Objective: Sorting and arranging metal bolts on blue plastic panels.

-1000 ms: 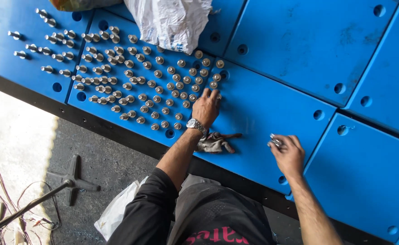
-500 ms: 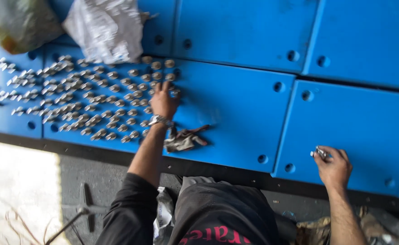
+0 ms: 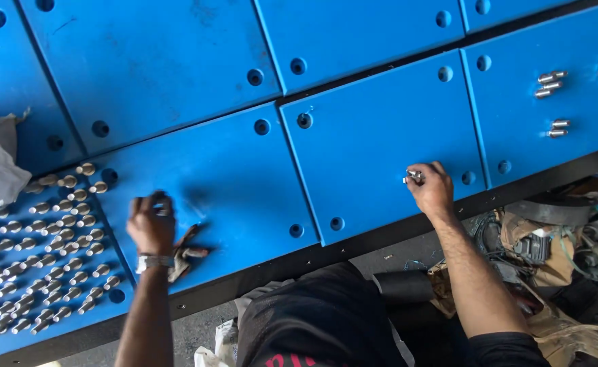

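Blue drilled panels (image 3: pixel 373 143) cover the bench before you. Your right hand (image 3: pixel 433 190) pinches metal bolts (image 3: pixel 413 177) near a panel's lower edge; your left hand (image 3: pixel 151 225) looks curled shut, though blur hides any contents. Loosen that pinch and bolts could roll off the edge.

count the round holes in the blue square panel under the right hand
4, one near each corner of the blue square panel: top left, top right, bottom left, bottom right beside the right hand pinching a silver metal bolt. The hand may hide another.
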